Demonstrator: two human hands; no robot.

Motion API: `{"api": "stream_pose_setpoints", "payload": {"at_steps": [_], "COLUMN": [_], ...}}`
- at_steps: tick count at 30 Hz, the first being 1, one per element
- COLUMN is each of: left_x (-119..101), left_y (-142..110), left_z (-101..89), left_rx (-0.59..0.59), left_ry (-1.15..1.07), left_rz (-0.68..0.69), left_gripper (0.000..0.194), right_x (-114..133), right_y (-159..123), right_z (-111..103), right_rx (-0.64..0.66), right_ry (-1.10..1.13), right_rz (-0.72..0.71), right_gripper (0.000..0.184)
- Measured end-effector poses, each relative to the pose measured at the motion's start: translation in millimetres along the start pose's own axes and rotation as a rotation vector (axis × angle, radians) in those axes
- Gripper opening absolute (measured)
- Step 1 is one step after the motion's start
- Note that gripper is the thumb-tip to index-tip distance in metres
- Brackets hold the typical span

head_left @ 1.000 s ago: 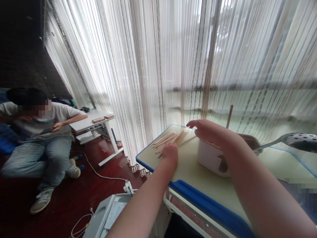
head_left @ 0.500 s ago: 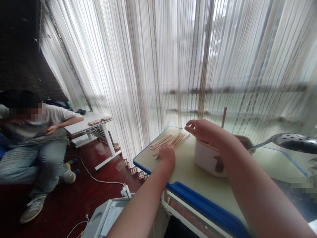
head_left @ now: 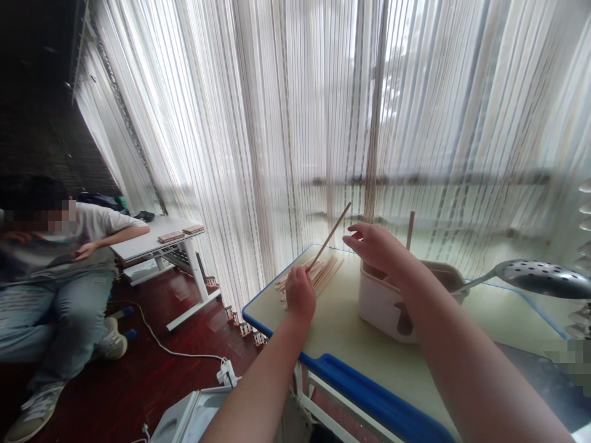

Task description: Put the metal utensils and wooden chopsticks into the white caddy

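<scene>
Left of the bin (head_left: 377, 307), the left hand (head_left: 300, 292) hides from me the lower end of its raised stick (head_left: 330, 235).

Look at this: one slim wooden stick (head_left: 331, 234) is slanting up to the right, its lower end hidden! Pale sticks (head_left: 328, 277) are lying bunched beneath, and a whitish, brown-rimmed container (head_left: 376, 306) is standing upright, open-topped, beside them.

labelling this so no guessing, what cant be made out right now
Head view, all:
Lower end of the raised chopstick: inside the left hand
Count of the chopstick pile: partly behind that hand
Bottom of the utensil holder: behind its wall and the right forearm
Part of the seated person: cut off at left edge
</scene>
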State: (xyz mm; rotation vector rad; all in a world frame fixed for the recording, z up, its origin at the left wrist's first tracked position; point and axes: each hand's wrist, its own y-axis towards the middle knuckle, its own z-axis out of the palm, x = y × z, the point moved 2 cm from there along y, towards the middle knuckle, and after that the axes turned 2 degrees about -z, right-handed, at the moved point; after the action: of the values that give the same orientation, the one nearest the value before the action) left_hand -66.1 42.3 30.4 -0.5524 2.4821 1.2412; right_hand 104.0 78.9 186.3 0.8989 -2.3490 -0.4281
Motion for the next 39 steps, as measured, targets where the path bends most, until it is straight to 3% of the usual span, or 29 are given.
{"api": "stream_pose_setpoints", "payload": {"at_steps": [5,10,14,19,24,29,34,39], "left_x": [3.9,-0.7,-2.3,-10.6,-42.9,-77.6,-114.2,-162.1], "left_y": [0.1,-2.8,-5.5,-6.7,1.6,15.2,29.2,41.2], "left_z": [1.7,4.3,4.3,-0.6,-16.0,-27.6,-36.5,-33.9], "left_rx": [-0.192,-0.203,-0.153,-0.084,-0.095,-0.013,0.038,0.23], "left_ry": [-0.093,-0.067,-0.134,-0.276,-0.433,-0.526,-0.614,-0.667], "left_rz": [0.156,0.283,0.3,0.367,0.483,0.566,0.602,0.542], "left_gripper": [0.015,0.011,0.011,0.013,0.015,0.015,0.016,0.013], "right_x": [-8.8,-7.3,-1.5,2.9,8.8,10.0,-8.1,-36.4], "right_y": [5.7,4.9,3.6,2.6,-13.8,-34.7,-34.4,-35.0], "right_z": [-1.4,-2.2,0.4,-4.3,-40.7,-78.0,-91.8,-107.3], "right_rx": [-0.084,-0.085,-0.129,-0.219,-0.381,-0.396,-0.428,-0.587], "right_ry": [0.462,0.86,0.932,0.933,0.911,0.894,0.867,0.832], "right_rz": [0.112,0.114,0.049,-0.072,-0.166,-0.196,-0.16,-0.121], "right_gripper": [0.054,0.031,0.018,0.022,0.024,0.022,0.019,0.023]}}
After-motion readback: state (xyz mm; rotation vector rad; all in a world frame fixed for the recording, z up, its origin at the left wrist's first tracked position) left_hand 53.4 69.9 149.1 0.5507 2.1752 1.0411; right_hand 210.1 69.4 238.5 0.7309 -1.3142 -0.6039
